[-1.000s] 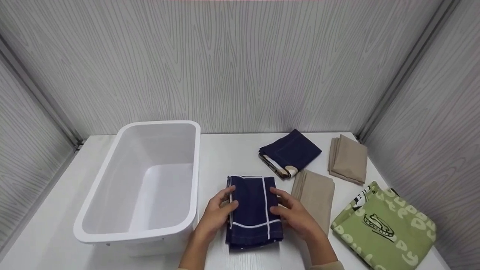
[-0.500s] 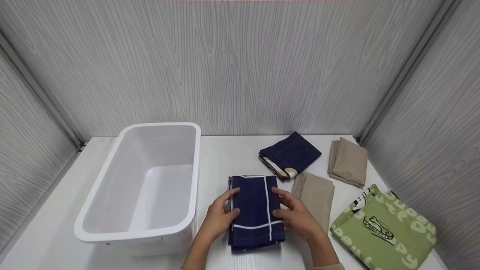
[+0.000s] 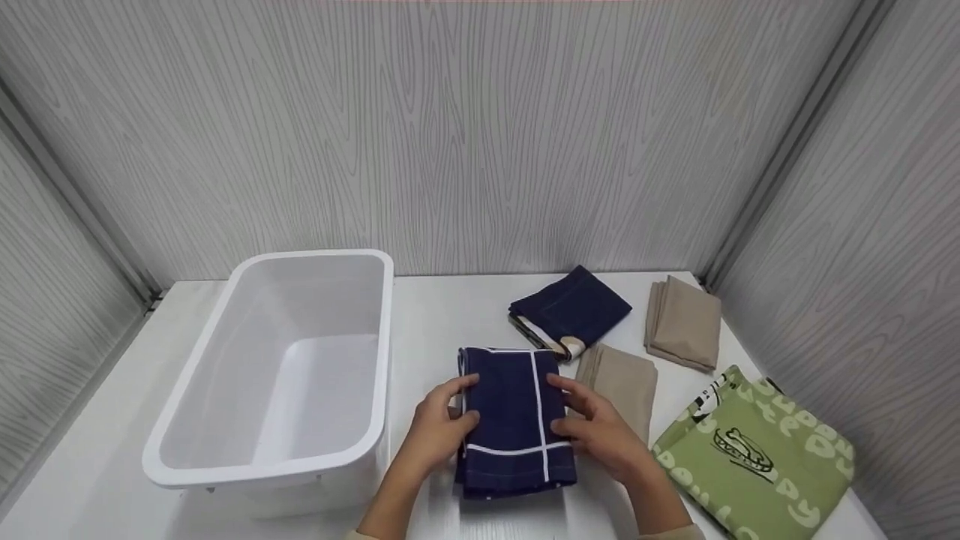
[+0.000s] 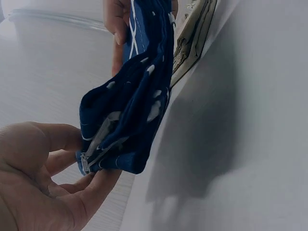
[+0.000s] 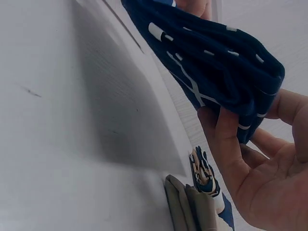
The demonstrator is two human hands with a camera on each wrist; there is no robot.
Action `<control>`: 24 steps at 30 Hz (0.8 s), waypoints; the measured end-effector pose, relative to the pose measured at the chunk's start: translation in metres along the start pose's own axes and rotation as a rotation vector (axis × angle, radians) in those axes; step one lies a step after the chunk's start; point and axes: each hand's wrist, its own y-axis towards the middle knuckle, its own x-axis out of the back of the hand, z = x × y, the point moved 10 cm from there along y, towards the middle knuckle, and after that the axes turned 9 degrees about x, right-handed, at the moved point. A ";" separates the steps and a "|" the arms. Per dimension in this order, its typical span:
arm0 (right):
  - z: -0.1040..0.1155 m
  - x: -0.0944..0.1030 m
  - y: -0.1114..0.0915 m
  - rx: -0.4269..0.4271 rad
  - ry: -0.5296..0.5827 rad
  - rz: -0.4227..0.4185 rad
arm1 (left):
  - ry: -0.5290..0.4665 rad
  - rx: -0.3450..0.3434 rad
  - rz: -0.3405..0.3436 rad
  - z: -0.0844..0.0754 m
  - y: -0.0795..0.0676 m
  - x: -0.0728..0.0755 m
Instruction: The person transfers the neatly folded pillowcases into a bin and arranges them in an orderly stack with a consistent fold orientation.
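Observation:
A folded navy fabric cover [image 3: 504,405] with white crossing lines is held between both hands, in the middle of the head view. My left hand [image 3: 439,424] grips its left edge, thumb and fingers bent round it. From the other side my right hand [image 3: 600,426] grips the right edge the same way. In the left wrist view a zipper pull [image 4: 85,163] shows at the cover's end, close to the left fingers. Both wrist views show the cover's layered underside above the white surface, with a shadow below. A folded beige cloth [image 3: 626,382] lies just beyond the right hand, partly hidden by it.
A white plastic tub [image 3: 381,360] stands on the left of the white table [image 3: 442,315], with nothing visible inside. Another folded navy cloth [image 3: 574,304] lies behind the hands. At the right are a second beige cloth [image 3: 684,322] and a green printed one [image 3: 757,450]. Grey wood-grain walls [image 3: 420,135] enclose the table.
The held cover has shifted slightly right relative to the table and now reaches closer to the navy cloth behind. Both hands keep their grip. The head view has turned a little.

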 end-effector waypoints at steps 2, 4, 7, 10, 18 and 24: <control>0.003 0.000 0.000 0.006 -0.006 0.007 | 0.038 -0.006 -0.008 -0.004 0.000 0.000; 0.007 0.000 0.000 0.014 -0.009 0.015 | 0.087 -0.016 -0.023 -0.010 0.000 0.001; 0.014 0.001 0.000 0.021 -0.025 0.017 | 0.147 -0.023 -0.034 -0.018 -0.001 0.001; 0.021 0.000 -0.001 0.019 -0.012 0.029 | 0.179 -0.022 -0.039 -0.026 -0.002 0.001; 0.040 0.006 -0.006 0.031 -0.049 0.028 | 0.194 -0.034 -0.043 -0.047 -0.004 0.001; 0.056 0.010 -0.008 0.039 -0.052 0.023 | 0.188 -0.045 -0.023 -0.067 -0.005 0.003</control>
